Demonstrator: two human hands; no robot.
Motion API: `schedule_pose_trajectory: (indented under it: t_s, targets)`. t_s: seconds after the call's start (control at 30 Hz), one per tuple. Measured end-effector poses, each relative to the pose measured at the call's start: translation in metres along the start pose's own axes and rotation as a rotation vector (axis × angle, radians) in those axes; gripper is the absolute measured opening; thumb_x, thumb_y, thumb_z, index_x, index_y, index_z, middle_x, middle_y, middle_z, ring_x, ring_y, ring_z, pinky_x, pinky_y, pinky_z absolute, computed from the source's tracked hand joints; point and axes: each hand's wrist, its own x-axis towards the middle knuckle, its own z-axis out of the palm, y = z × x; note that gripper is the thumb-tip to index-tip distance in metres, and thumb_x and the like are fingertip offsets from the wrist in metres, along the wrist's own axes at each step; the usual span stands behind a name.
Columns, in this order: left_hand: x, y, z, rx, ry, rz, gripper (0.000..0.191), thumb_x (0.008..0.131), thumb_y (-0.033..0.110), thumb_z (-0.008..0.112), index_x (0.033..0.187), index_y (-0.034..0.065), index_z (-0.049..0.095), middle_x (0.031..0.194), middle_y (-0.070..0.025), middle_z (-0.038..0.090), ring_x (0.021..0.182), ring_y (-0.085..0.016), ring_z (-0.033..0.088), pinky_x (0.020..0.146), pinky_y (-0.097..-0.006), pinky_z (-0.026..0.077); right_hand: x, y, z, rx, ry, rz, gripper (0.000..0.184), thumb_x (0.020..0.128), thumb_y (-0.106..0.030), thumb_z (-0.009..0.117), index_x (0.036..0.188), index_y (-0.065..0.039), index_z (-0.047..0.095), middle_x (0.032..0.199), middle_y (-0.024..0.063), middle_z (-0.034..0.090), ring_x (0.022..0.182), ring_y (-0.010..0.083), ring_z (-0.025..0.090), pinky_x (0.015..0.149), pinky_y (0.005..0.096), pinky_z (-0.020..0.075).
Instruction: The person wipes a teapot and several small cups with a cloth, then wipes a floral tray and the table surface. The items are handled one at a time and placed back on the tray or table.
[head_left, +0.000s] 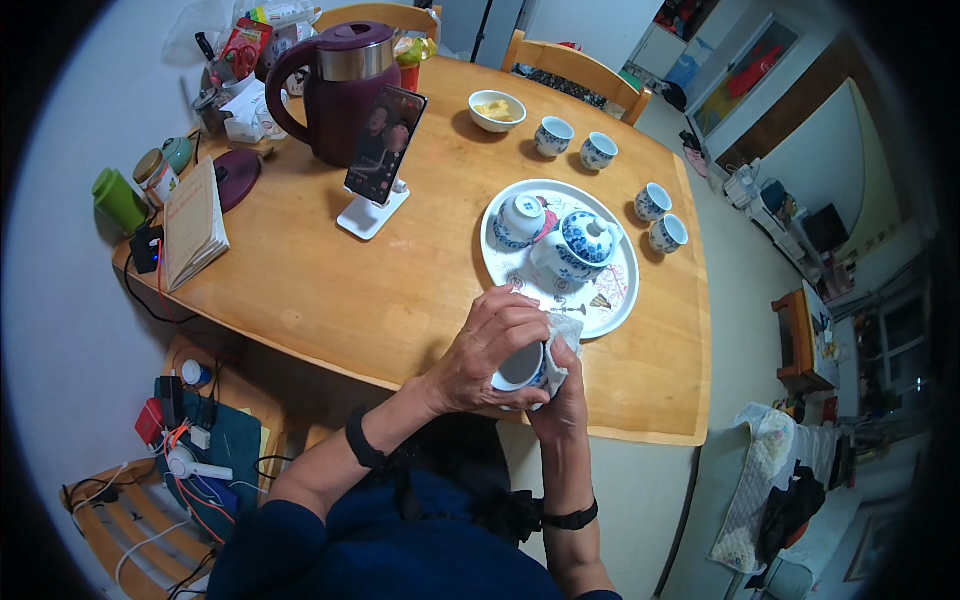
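Note:
Just over the table's front edge, my left hand (480, 352) grips a blue-and-white porcelain cup (520, 367), its mouth tilted towards me. My right hand (564, 390) presses a white cloth (564, 337) against the cup's right side and helps hold it. Part of the cup is hidden behind my fingers and the cloth. Beyond my hands lies a round white tray (495, 259) with a printed pattern. On it stand a lidded blue-and-white teapot (576, 251) and an upturned porcelain cup (519, 221).
Small patterned cups stand in pairs, one pair (576, 144) behind the tray, another (660, 217) to its right. A white bowl (497, 111) holds yellowish pieces. Left are a phone (385, 146) on a white stand (373, 214), a purple kettle (337, 97) and a booklet (195, 225).

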Motion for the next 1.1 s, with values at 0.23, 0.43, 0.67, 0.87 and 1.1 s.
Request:
schedule_pose_trajectory:
  t_s: [0.23,0.43,0.67,0.87,1.1]
  targets:
    - [-0.008,0.018,0.009,-0.167,0.095,-0.250,0.078,0.075,0.058,0.075,0.124,0.0032,0.048,0.125,-0.0178,0.052,0.118,-0.037,0.052,0.103,-0.0479,0.042,0.005,0.007,-0.003,-0.058,0.031,-0.238,0.033,0.098,-0.026,0.055,0.120,-0.001,0.053,0.105,0.0082,0.062,0.092,0.0159,0.064,0.078,0.0288,0.0528]
    - [-0.016,0.015,0.008,-0.032,0.092,-0.111,0.078,0.074,0.057,0.077,0.123,0.0038,0.046,0.120,-0.0177,0.055,0.118,-0.036,0.055,0.108,-0.0523,0.038,0.007,0.015,-0.014,0.315,-0.055,0.169,0.045,0.102,-0.043,0.044,0.128,-0.006,0.052,0.114,0.0070,0.063,0.097,0.0173,0.066,0.079,0.0286,0.0585]
    - [-0.027,0.017,0.012,0.144,0.086,-0.133,0.079,0.078,0.064,0.070,0.126,0.0054,0.045,0.117,-0.0149,0.054,0.108,-0.033,0.054,0.098,-0.0476,0.041,-0.003,0.022,-0.022,-0.303,-0.061,-0.174,0.056,0.104,-0.049,0.033,0.121,0.000,0.056,0.106,0.0084,0.064,0.093,0.0138,0.062,0.078,0.0284,0.0513]
    - [-0.024,0.016,0.012,0.084,0.040,-0.265,0.084,0.075,0.059,0.075,0.130,0.0050,0.041,0.117,-0.0171,0.053,0.104,-0.032,0.055,0.092,-0.0422,0.045,0.006,0.020,-0.038,-0.433,0.008,-0.165,0.053,0.104,-0.045,0.040,0.106,0.003,0.062,0.089,0.0059,0.065,0.080,0.0107,0.059,0.071,0.0260,0.0491]
    - [-0.008,0.032,0.002,-0.114,-0.188,-0.555,0.074,0.074,0.039,0.083,0.130,0.0060,0.047,0.119,-0.0158,0.054,0.107,-0.030,0.058,0.091,-0.0373,0.048,0.015,0.018,-0.057,-0.494,0.084,-0.298,0.031,0.100,-0.026,0.056,0.105,0.004,0.064,0.092,0.0051,0.066,0.081,0.0110,0.059,0.072,0.0260,0.0488]
